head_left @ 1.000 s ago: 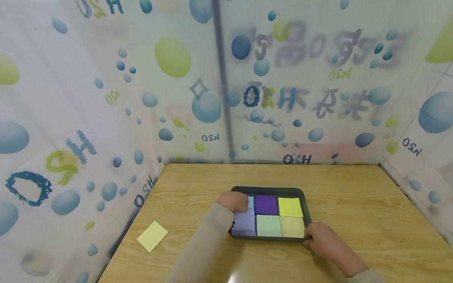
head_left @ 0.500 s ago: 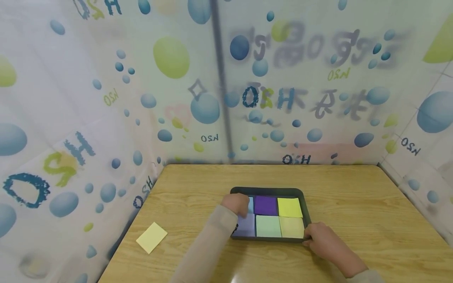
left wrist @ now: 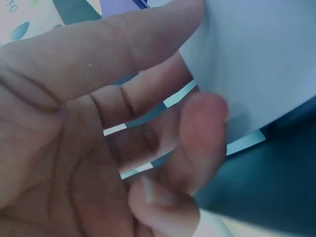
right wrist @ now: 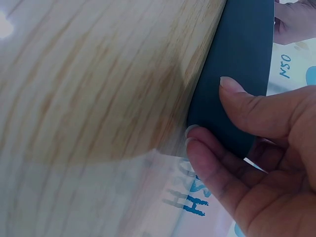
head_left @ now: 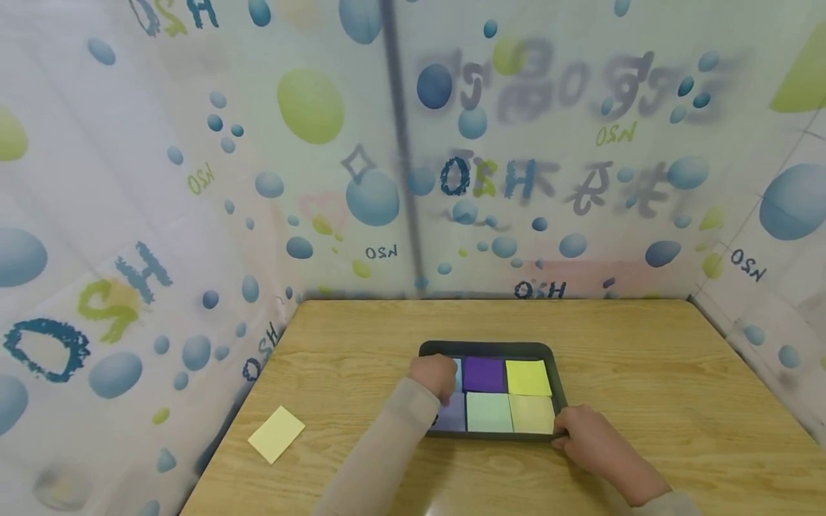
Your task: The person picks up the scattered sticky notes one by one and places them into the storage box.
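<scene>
A shallow dark tray [head_left: 497,349] holds coloured sticky notes in two rows: light blue [head_left: 459,374], purple [head_left: 484,375] and yellow [head_left: 528,378] behind, lavender [head_left: 450,413], mint [head_left: 488,412] and pale yellow [head_left: 532,413] in front. My left hand [head_left: 434,376] is over the tray's left side, hiding part of the light blue and lavender notes. In the left wrist view its thumb and fingers pinch a pale bluish sticky note [left wrist: 256,54], which bends. My right hand [head_left: 590,441] grips the near right corner, thumb [right wrist: 239,96] on the dark wall, fingertips at the edge.
A loose pale yellow note [head_left: 276,434] lies on the wooden table [head_left: 348,333] at the left. Patterned curtains [head_left: 310,215] with bubbles and lettering stand around the table's back and sides.
My left hand has shifted slightly right and toward the near side, covering more of the lavender note. My right hand stays at the tray's corner, and the tray keeps its place.
</scene>
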Demonstrator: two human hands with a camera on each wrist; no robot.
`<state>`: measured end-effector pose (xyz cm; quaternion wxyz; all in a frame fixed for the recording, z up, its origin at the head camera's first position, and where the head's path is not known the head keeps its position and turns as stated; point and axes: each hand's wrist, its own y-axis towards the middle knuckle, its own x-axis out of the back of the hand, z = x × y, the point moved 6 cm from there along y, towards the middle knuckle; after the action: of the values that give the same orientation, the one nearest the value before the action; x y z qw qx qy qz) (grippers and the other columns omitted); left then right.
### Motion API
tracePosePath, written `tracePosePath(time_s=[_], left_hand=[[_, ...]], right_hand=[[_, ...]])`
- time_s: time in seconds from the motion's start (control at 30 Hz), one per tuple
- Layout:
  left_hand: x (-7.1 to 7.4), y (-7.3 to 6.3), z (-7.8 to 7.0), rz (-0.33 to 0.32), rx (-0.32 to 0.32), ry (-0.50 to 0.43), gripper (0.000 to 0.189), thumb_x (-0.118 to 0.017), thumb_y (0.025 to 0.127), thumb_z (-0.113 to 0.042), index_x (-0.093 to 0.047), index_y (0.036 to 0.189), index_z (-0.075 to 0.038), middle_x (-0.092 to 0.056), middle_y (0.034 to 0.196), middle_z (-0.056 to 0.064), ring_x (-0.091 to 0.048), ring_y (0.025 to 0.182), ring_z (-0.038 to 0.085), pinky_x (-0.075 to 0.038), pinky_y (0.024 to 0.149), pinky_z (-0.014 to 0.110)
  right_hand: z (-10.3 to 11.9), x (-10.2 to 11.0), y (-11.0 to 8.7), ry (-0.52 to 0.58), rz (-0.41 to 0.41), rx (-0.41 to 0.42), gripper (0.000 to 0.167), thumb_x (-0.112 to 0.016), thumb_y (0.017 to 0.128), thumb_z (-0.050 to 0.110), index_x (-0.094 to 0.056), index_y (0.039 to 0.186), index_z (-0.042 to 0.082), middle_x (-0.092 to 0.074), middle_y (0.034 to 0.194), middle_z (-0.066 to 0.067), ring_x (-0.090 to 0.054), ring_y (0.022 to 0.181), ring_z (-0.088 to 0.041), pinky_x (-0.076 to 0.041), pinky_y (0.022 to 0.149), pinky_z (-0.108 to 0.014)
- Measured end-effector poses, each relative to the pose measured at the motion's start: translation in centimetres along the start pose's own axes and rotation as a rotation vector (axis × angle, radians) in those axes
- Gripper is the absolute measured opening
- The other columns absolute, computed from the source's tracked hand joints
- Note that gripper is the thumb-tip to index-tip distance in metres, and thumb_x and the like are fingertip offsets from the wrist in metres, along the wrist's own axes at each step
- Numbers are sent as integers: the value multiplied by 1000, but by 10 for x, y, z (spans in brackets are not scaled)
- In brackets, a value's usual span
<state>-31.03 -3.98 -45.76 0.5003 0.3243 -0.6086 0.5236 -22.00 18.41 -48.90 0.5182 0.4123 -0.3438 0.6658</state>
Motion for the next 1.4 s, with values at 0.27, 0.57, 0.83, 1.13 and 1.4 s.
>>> tracePosePath(time_s=[0.27, 0.57, 0.83, 1.13, 1.4], left_hand=[[-2, 3, 2, -16, 4, -7, 25, -89, 75, -18, -75, 95, -14, -76, 94, 0, -64, 77, 13, -56, 85, 43], [-4, 5, 4, -6, -8, -44, 25, -89, 76, -16, -74, 95, -12, -75, 92, 1, -60, 74, 13, -56, 81, 40], [-8, 9, 7, 23, -8, -86, 30, -86, 79, -17, -72, 105, -12, -75, 101, 2, -60, 76, 13, -57, 77, 38], [-2, 6, 9, 7, -40, -116, 24, -81, 86, -19, -72, 107, -11, -74, 100, 1, -61, 78, 13, -56, 76, 38], [5, -5, 13, -90, -105, -145, 36, -70, 91, -11, -46, 64, -15, -38, 57, -4, -37, 52, 9, -36, 47, 25]], right_hand=[[1, 0, 0, 0, -1, 5, 21, -83, 77, 4, -67, 67, 14, -61, 69, 6, -50, 66, -9, -45, 59, -27], [3, 1, 0, 7, 2, 11, 21, -83, 77, 3, -67, 67, 14, -62, 69, 6, -51, 65, -9, -46, 59, -26], [2, 1, 0, 8, -4, 21, 21, -84, 76, 4, -67, 66, 15, -63, 69, 6, -53, 65, -8, -47, 60, -27], [3, 1, 0, 4, -13, 37, 22, -83, 76, 4, -67, 66, 15, -62, 68, 7, -51, 64, -8, -46, 58, -26], [1, 0, 1, 16, 14, 16, 22, -82, 78, 3, -67, 67, 14, -61, 68, 6, -51, 64, -9, -47, 59, -25]])
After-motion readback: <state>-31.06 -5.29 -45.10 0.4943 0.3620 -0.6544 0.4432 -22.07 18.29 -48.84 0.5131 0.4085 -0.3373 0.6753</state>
